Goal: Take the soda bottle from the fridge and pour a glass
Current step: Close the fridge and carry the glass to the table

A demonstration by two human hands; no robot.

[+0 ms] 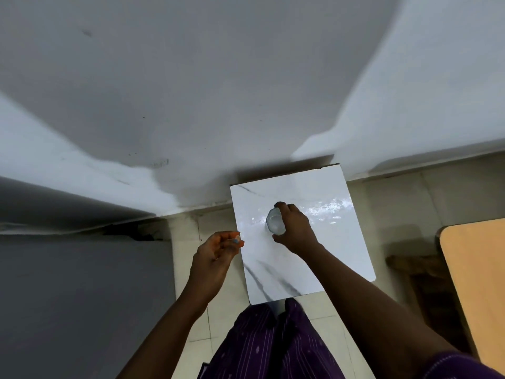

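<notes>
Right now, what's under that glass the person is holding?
The glass, gripped by the right hand, stands on a small white marble-patterned table. The tabletop directly beneath it is hidden by the glass and fingers. No soda bottle is visible.

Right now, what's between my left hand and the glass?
Head view: only bare white tabletop lies between the left hand and the glass, which the right hand grips.

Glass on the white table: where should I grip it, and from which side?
Grip the glass around its side wall, coming from the right, as the right hand does now. It stands upright, mouth up, on the white table, so a sideways wrap should leave the rim clear for pouring. The left hand is off the table's left edge.
</notes>
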